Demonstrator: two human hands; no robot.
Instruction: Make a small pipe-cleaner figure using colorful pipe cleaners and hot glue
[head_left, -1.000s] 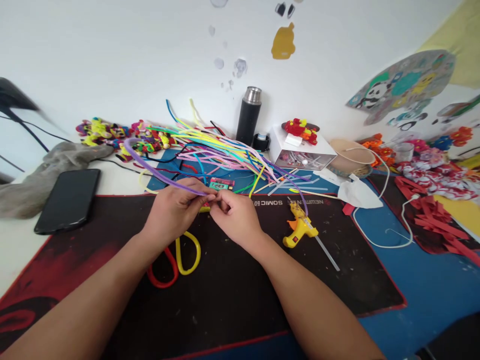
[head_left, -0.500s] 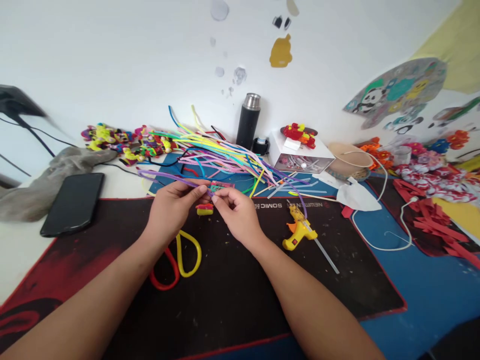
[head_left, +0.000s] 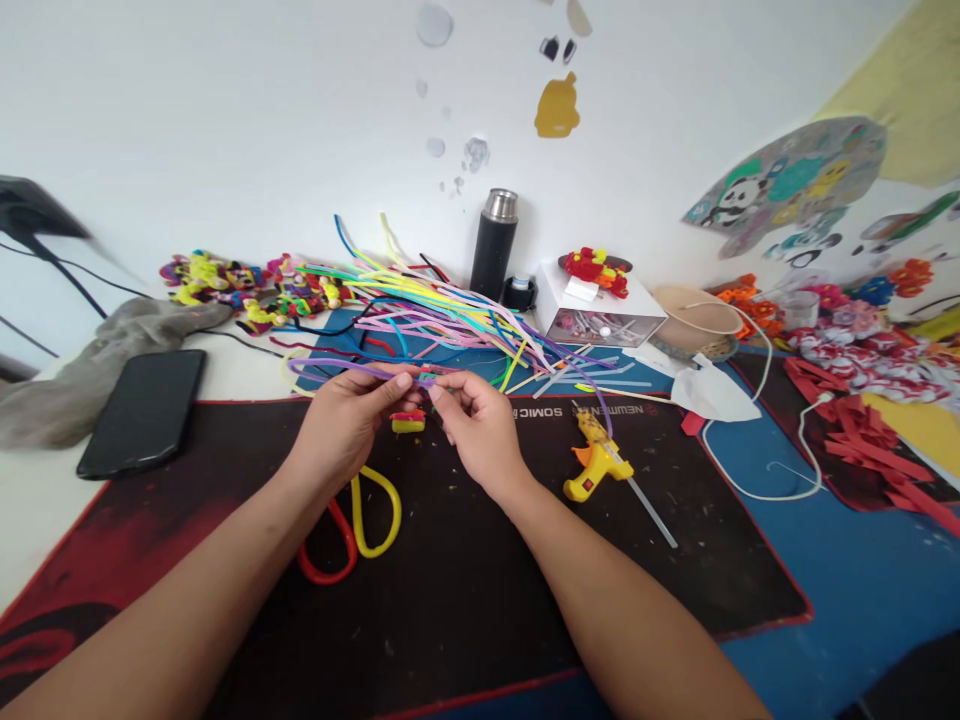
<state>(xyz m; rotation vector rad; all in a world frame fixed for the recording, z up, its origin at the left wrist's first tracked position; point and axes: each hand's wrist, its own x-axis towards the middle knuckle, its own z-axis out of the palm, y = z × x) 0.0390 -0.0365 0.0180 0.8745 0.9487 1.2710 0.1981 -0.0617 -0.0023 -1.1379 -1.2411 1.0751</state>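
Note:
A purple pipe cleaner [head_left: 335,364] is pinched by my left hand [head_left: 346,420], which is closed around it; one length bows out to the left in a loop. Close beside it, my right hand [head_left: 480,425] pinches the same pipe cleaner between thumb and fingers. Just behind and under the fingertips lies a small red and yellow piece [head_left: 408,421] on the dark mat. Nearer to me, below my left hand, rest a yellow pipe cleaner loop [head_left: 396,505] and a red pipe cleaner loop [head_left: 352,555], their upper ends hidden by that hand.
A yellow glue gun [head_left: 600,468] lies to the right on the mat [head_left: 465,620]. Behind are a heap of pipe cleaners [head_left: 450,310], a black flask [head_left: 493,250] and a white box [head_left: 592,310]. A phone [head_left: 142,412] lies at left, red strips [head_left: 862,420] at right.
The left end of the purple pipe cleaner has curled from a nearly straight stretch into a loop. Both hands stay close together in nearly the same place.

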